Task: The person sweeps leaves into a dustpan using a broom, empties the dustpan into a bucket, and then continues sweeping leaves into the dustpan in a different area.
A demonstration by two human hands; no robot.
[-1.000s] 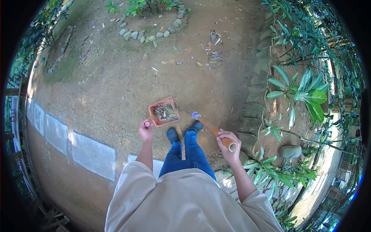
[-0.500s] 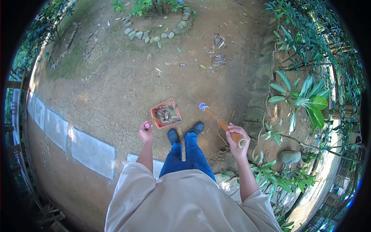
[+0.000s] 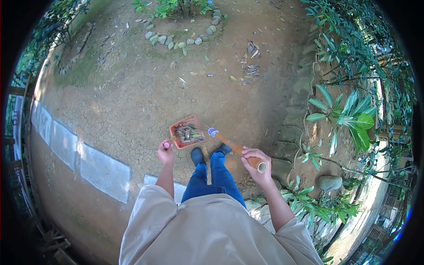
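1. Dustpan (image 3: 194,119), orange-red and box-shaped, sits on or just above the cracked soil (image 3: 145,110), ahead of the dark clogs (image 3: 198,156); dry leaves (image 3: 187,134) lie inside it.
2. Its short handle slants from the near left corner back to the left hand (image 3: 165,155), whose fingers are closed around the pink end (image 3: 166,145). That hand is the nearer one to the pan.
3. The right hand (image 3: 264,176) is wrapped around the upper end of the stick broom (image 3: 234,147), out to the right of the pan.
4. The broom's long axis runs forward and leftward from that grip, its purple-and-white collar (image 3: 213,132) just beside the pan's right side. The thin bristles are too faint to tell whether they touch the rim.
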